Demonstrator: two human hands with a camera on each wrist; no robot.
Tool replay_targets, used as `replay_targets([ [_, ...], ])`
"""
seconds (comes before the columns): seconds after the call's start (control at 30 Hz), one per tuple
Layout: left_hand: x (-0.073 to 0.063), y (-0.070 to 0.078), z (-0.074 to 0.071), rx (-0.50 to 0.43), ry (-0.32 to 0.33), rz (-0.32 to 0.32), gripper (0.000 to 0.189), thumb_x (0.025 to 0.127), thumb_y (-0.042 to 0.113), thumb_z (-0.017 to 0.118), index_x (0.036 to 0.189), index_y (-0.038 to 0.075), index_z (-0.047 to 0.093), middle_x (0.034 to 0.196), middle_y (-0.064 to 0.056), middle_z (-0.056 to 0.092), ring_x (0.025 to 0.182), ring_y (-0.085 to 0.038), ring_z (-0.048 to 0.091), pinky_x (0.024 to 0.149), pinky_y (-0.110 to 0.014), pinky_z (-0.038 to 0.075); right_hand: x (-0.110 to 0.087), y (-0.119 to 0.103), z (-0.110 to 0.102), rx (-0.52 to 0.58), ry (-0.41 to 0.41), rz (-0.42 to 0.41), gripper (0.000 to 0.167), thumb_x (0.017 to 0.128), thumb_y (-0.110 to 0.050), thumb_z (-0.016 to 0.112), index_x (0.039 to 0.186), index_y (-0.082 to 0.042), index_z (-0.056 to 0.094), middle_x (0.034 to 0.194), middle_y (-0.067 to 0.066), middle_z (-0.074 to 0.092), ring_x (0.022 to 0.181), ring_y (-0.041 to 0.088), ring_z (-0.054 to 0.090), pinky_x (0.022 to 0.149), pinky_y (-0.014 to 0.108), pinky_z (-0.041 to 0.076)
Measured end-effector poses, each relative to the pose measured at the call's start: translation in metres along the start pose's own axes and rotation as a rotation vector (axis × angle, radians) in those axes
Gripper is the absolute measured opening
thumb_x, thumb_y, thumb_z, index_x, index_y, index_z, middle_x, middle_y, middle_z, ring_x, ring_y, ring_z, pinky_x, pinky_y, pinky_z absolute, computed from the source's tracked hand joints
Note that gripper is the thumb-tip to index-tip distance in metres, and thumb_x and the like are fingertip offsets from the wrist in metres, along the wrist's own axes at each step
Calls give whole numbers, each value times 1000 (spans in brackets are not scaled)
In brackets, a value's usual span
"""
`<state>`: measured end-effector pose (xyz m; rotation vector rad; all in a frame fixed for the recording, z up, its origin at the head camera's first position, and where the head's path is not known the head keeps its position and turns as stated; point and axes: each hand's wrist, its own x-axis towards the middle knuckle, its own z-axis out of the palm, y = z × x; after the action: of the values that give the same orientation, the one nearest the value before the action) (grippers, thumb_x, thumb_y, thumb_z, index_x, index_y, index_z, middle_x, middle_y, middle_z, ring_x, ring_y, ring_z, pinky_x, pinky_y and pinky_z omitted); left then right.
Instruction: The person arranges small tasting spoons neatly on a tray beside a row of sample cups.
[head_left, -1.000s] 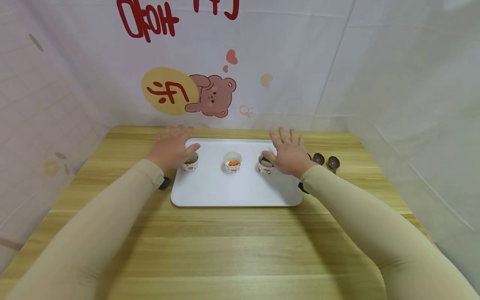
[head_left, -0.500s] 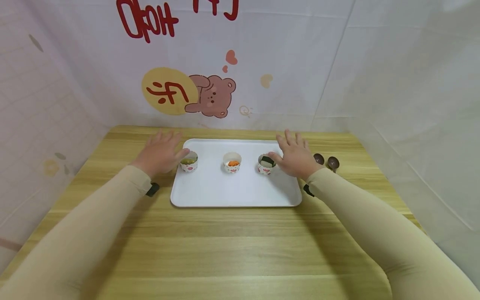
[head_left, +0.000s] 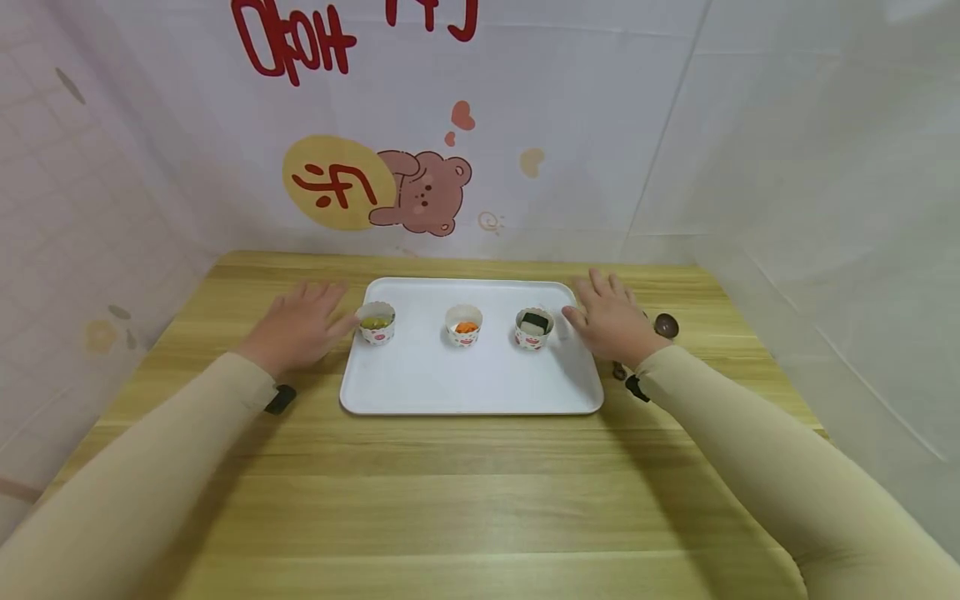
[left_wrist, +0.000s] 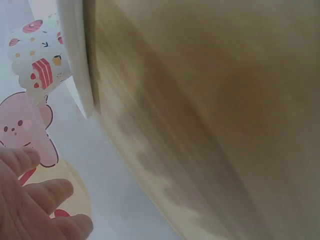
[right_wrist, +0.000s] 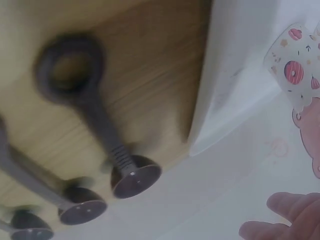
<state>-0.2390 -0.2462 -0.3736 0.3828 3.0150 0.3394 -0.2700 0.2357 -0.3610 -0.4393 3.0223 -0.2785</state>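
Observation:
My left hand (head_left: 296, 329) hovers over the tray's left edge, fingers spread and holding nothing. Its thumb tip is close to a printed paper cup (head_left: 377, 334) with greenish-yellow contents; in the head view I cannot tell whether they touch. Past the tray's right edge is my right hand (head_left: 613, 323), also spread and holding nothing, a little apart from a paper cup (head_left: 532, 341) with a black-and-white piece inside. Between these two cups stands another paper cup (head_left: 463, 337) with orange bits. All three stand upright on the white tray (head_left: 472, 392).
Dark brown long-handled scoops lie right of the tray, partly hidden by my right hand; one scoop's bowl (head_left: 666, 325) shows beyond it. The right wrist view shows a scoop (right_wrist: 100, 120) with a ring-ended handle. A printed cloth (head_left: 570, 100) hangs behind the wooden table (head_left: 465, 500).
Both hands have moved outward and slightly nearer, the left one leftward from its cup, the right one rightward from its cup. Cups and tray stay put.

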Motion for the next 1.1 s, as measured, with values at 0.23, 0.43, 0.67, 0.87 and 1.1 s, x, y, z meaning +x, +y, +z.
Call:
replay_targets([
  [0.23, -19, -5, 5, 5, -57, -4, 85, 108, 67, 35, 169, 10, 21, 171, -32, 21, 154, -64, 13, 121, -80, 11, -13, 13, -3, -13, 9, 10, 65, 113, -40, 38, 167, -4, 26, 174, 30, 11, 157, 60, 10, 125, 75, 13],
  [0.43, -33, -5, 10, 3, -102, 18, 83, 107, 63, 44, 168, 9, 24, 171, -33, 21, 155, -63, 14, 121, -80, 13, -23, 30, -6, -38, 28, -5, 61, 113, -31, 42, 164, 1, 30, 170, 34, 19, 155, 60, 19, 124, 74, 19],
  [0.67, -44, 2, 16, 0, -144, 64, 82, 107, 60, 48, 167, 8, 28, 170, -33, 24, 153, -64, 21, 119, -81, 18, -34, 44, -9, -54, 35, -12, 57, 112, -22, 44, 159, 8, 35, 164, 38, 30, 155, 54, 26, 126, 66, 26],
  [0.87, -50, 6, 20, -19, -162, 79, 81, 107, 61, 48, 168, 13, 26, 168, -35, 26, 151, -65, 22, 118, -81, 19, -43, 51, -10, -47, 13, 5, 56, 111, -19, 45, 158, 10, 34, 162, 39, 32, 152, 56, 30, 124, 66, 29],
  [1.1, -53, 8, 24, -13, -177, 101, 84, 106, 62, 49, 168, 9, 26, 166, -37, 29, 150, -64, 29, 119, -77, 28, -50, 60, -8, -48, 16, 22, 50, 111, -15, 44, 153, 12, 41, 154, 37, 45, 144, 53, 44, 117, 65, 40],
])
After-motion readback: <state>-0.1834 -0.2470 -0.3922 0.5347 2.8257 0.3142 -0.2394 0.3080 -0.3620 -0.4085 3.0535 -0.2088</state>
